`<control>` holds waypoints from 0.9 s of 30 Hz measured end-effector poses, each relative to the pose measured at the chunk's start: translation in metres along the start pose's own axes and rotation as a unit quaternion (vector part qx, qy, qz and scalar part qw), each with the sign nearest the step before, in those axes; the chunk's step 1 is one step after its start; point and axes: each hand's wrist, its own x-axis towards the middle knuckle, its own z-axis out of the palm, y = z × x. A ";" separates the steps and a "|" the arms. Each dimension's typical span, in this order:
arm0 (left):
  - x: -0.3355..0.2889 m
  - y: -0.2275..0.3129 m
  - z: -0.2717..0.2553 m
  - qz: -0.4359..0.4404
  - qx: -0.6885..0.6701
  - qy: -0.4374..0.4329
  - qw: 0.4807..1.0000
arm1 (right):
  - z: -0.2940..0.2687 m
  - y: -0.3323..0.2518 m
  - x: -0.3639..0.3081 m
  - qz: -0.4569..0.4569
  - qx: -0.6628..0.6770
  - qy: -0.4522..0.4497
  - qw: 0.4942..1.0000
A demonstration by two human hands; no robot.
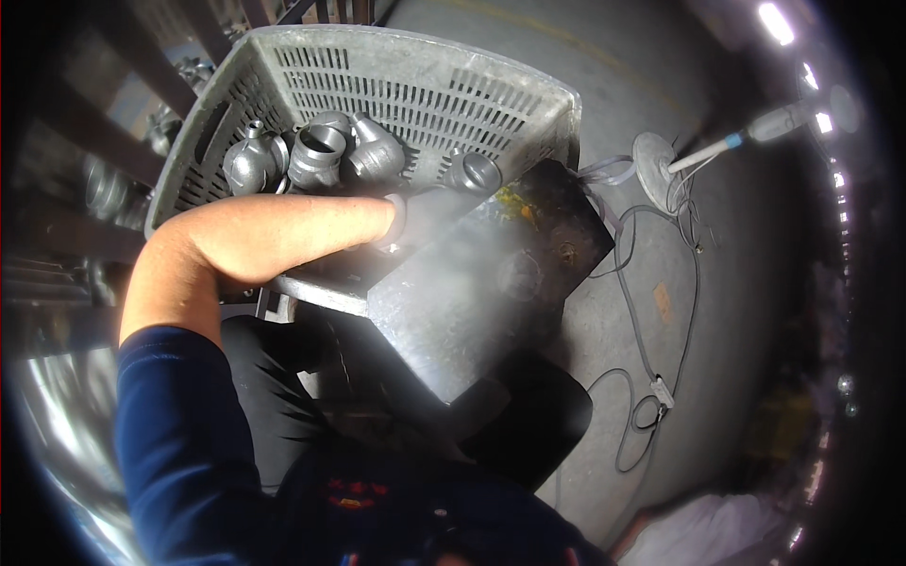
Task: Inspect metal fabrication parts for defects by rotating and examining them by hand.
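Observation:
My left arm reaches across to the front of a grey plastic basket (425,61). A pale glove cuff shows at the wrist. Beyond it my left hand (425,219) is a grey blur, so its fingers and anything in them cannot be made out. Close to the hand is a wide metal block (453,302) with a worn, shiny top and a dark far end. Several grey metal castings lie in the basket: a rounded one with a short neck (250,168), an open-mouthed one (316,158), a tapered one (376,151) and a ring-ended one (474,174). My right hand does not show.
Right of the basket, a round base with a pale pole (703,154) stands on the grey floor. A dark cable (637,325) loops down the floor with a small connector (661,389). Dark bars line the left. White cloth (703,533) beside bare skin appears at lower right.

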 end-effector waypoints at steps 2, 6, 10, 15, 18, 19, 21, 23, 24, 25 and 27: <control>0.011 -0.008 0.000 -0.066 -0.132 0.024 0.989 | 0.000 0.000 0.000 0.001 0.001 0.001 1.000; 0.020 -0.016 -0.009 -0.035 -0.088 0.025 0.995 | 0.000 0.001 -0.002 -0.006 0.003 0.009 1.000; 0.002 -0.002 -0.026 0.001 0.102 0.134 0.986 | 0.001 0.007 -0.003 -0.018 0.001 0.025 1.000; -0.046 0.050 -0.068 0.081 0.163 0.245 0.952 | 0.014 0.005 -0.004 -0.014 0.135 0.035 0.990; -0.113 0.073 -0.073 0.143 0.102 0.335 0.926 | 0.017 -0.012 -0.007 -0.025 0.170 0.097 0.980; -0.138 0.076 -0.067 0.139 -0.012 0.338 0.931 | 0.016 -0.019 -0.007 -0.009 0.105 0.104 0.989; -0.191 0.076 -0.052 0.129 -0.157 0.346 0.916 | 0.009 -0.036 -0.009 -0.010 -0.034 0.083 0.996; -0.234 0.062 -0.028 0.147 -0.129 0.392 0.899 | 0.013 -0.052 -0.013 -0.025 -0.032 0.087 0.995; -0.246 0.054 -0.016 0.203 -0.207 0.382 0.877 | 0.017 -0.061 -0.015 -0.004 -0.037 0.104 0.994; -0.253 0.043 -0.003 0.249 -0.213 0.406 0.853 | 0.020 -0.070 -0.019 -0.013 0.016 0.088 0.996; -0.277 0.015 0.026 0.282 -0.220 0.372 0.856 | 0.029 -0.092 -0.024 -0.007 0.058 0.080 0.995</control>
